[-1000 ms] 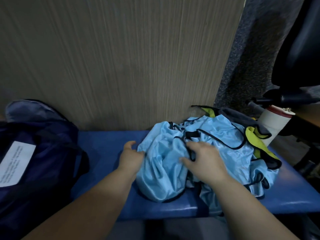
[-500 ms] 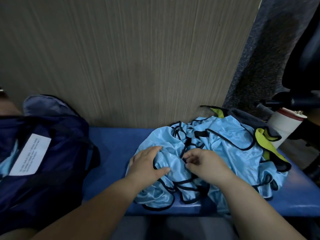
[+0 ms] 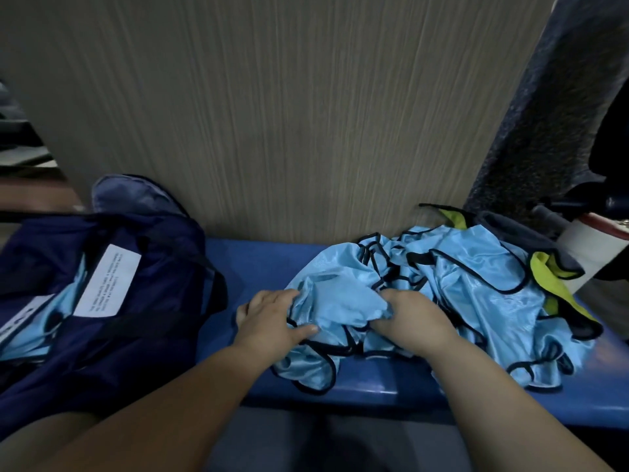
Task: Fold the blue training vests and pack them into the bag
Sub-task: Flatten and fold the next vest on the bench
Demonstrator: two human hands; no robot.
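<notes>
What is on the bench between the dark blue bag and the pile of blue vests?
In the head view, only bare bench shows there, apart from the left hand gripping the near edge of the pile.

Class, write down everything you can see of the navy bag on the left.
The navy bag looks like soft woven fabric, slumped at the left end of the blue bench. Its top lies open, with a paler blue-grey flap raised behind, in front of the wood-grain panel. A white label with small, unreadable print shows inside, beside light-blue vest fabric already packed. A dark strap crosses its front.
</notes>
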